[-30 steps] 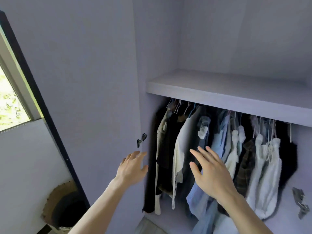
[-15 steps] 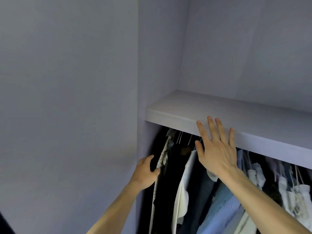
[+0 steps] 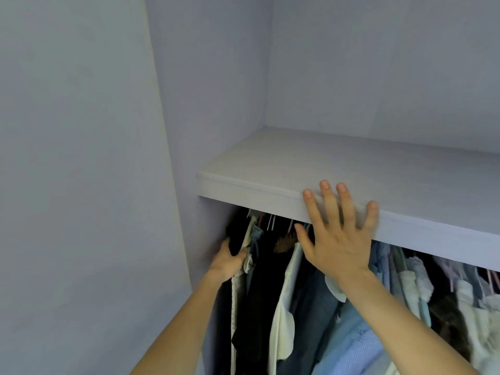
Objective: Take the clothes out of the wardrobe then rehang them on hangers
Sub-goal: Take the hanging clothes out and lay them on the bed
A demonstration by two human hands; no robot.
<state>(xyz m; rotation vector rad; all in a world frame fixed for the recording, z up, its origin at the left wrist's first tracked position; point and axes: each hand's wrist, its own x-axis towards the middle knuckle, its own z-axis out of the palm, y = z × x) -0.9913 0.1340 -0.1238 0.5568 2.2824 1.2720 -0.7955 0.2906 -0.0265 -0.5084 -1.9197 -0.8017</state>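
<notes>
Your left hand (image 3: 226,262), at about 6 o'clock, curls round the top of a black hanging garment (image 3: 238,235) at the left end of the row. Your right hand (image 3: 339,244), at 4 o'clock, is released, fingers spread straight against the front edge of the pale grey wooden shelf (image 3: 270,163). Below it hang a cream shirt (image 3: 284,318) and a light blue striped shirt (image 3: 351,345).

The shelf (image 3: 297,169) is faced in a matt, pale finish in which a faint wood grain is seen. The side wall (image 3: 211,104) is finished alike, smooth and without gloss. The black garment (image 3: 238,234) is seen as dull, soft cloth, the cream garment (image 3: 284,320) as smoother cloth, and the blue shirt (image 3: 357,345) as finely striped woven cloth. The material of the thin hanger hooks (image 3: 270,221) cannot be told.
</notes>
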